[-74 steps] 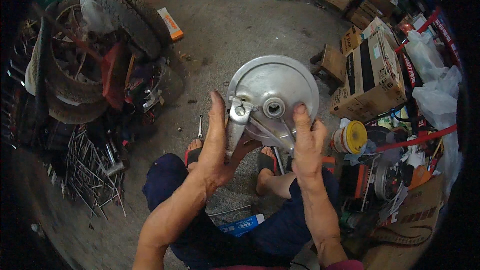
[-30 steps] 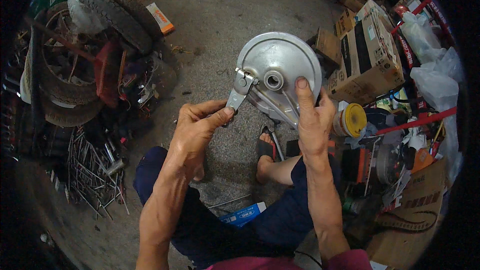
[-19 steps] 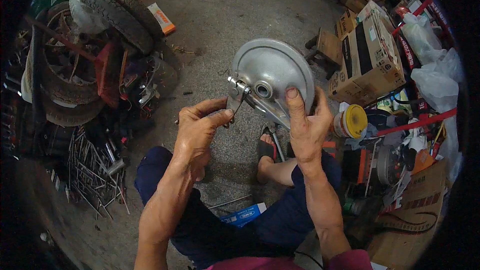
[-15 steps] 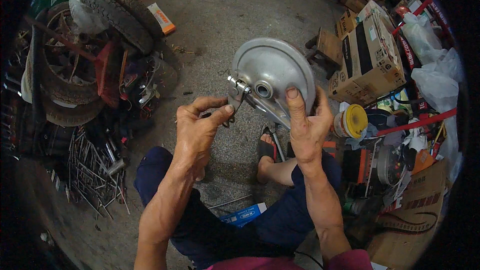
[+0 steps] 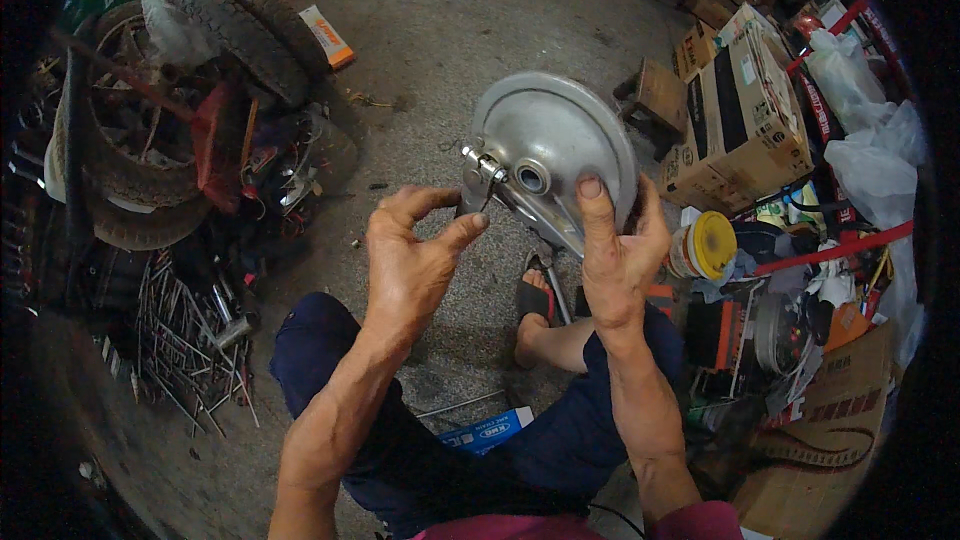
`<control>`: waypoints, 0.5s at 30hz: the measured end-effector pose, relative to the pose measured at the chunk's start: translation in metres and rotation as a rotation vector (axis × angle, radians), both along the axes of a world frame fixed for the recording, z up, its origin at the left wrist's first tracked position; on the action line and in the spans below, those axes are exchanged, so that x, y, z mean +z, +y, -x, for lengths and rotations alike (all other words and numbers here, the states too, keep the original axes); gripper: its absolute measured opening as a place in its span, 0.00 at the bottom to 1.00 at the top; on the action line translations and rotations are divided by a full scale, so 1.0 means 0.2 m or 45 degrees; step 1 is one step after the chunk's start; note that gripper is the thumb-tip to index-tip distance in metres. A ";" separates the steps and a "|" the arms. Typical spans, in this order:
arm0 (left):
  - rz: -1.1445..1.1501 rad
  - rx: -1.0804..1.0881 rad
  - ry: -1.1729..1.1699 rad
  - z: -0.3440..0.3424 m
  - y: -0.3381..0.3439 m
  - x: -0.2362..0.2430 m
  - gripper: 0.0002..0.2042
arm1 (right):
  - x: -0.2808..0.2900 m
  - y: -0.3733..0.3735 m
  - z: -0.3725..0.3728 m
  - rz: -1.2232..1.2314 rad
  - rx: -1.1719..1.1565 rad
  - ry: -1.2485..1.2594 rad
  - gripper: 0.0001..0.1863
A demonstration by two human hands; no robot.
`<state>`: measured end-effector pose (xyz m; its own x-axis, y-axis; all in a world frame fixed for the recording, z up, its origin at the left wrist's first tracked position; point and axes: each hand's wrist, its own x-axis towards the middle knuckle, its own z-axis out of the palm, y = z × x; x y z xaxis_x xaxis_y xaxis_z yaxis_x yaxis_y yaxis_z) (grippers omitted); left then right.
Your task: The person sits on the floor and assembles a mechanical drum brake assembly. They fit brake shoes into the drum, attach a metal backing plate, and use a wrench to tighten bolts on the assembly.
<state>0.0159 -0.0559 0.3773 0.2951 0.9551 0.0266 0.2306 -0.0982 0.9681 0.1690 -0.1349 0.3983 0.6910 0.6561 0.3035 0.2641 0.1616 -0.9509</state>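
My right hand grips the rim of a round grey metal brake plate, its thumb across the face and the fingers behind. A hub hole with a raised collar sits in the plate's middle. At the plate's left, a short metal brake arm hangs from a shiny bolt. My left hand is closed round the arm's lower end, index finger at its left edge and thumb at its lower right. The thumb tip is against a thin dark wire; the other fingertips are hidden.
Tyres and a wheel rim lie at the left, above a heap of thin metal rods and a hammer. Cardboard boxes, a wooden stool and a yellow-lidded tub stand right. A blue box lies between my legs.
My left thumb has shifted up and right along the brake arm, and the wire's dangling lower end no longer shows. The brake plate has moved slightly to the right in my right hand.
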 end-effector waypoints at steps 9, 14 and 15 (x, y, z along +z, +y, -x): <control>-0.242 0.091 0.096 0.02 -0.02 -0.04 0.14 | 0.01 0.00 0.01 -0.035 -0.016 -0.012 0.25; -0.004 0.042 -0.106 -0.01 0.01 -0.05 0.13 | 0.03 0.00 0.02 0.006 -0.009 -0.033 0.25; 0.068 0.016 -0.100 -0.01 0.00 -0.02 0.14 | 0.02 0.00 0.02 -0.009 -0.025 -0.051 0.25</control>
<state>0.0179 -0.0550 0.3732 0.2819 0.9595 -0.0016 0.1545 -0.0438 0.9870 0.1646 -0.1352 0.4032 0.6908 0.6404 0.3356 0.3052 0.1624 -0.9383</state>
